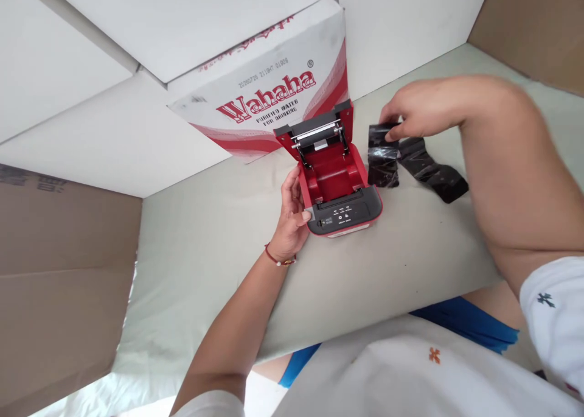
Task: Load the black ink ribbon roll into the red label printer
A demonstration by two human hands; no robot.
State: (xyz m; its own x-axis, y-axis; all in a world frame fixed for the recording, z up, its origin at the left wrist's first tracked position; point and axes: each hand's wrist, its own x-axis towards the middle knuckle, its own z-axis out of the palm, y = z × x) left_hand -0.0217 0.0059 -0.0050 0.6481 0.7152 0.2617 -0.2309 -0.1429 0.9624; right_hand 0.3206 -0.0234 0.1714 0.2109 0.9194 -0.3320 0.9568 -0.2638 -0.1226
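Observation:
A small red and black label printer (pixel 349 213) sits on the cloth-covered table with its lid (pixel 314 134) raised. Its red inner compartment (pixel 335 173) shows no roll, and a metal-coloured roller spans the lid. My left hand (pixel 294 219) grips the printer's left side, thumb on the front corner and fingers along the wall. Just right of the printer, my right hand (pixel 420 109) is closed with thumb and fingers on a glossy black film strip (pixel 383 155). More black film (pixel 433 170) trails right across the cloth; whether both parts are one piece, I cannot tell.
Behind the printer stands a white and red Wahaha water carton (pixel 269 94), against white panels (pixel 401 27). Brown cardboard (pixel 68 271) rises at the left, and another brown cardboard piece (pixel 538 33) is at the back right. A pale green cloth (pixel 205 252) covers the table.

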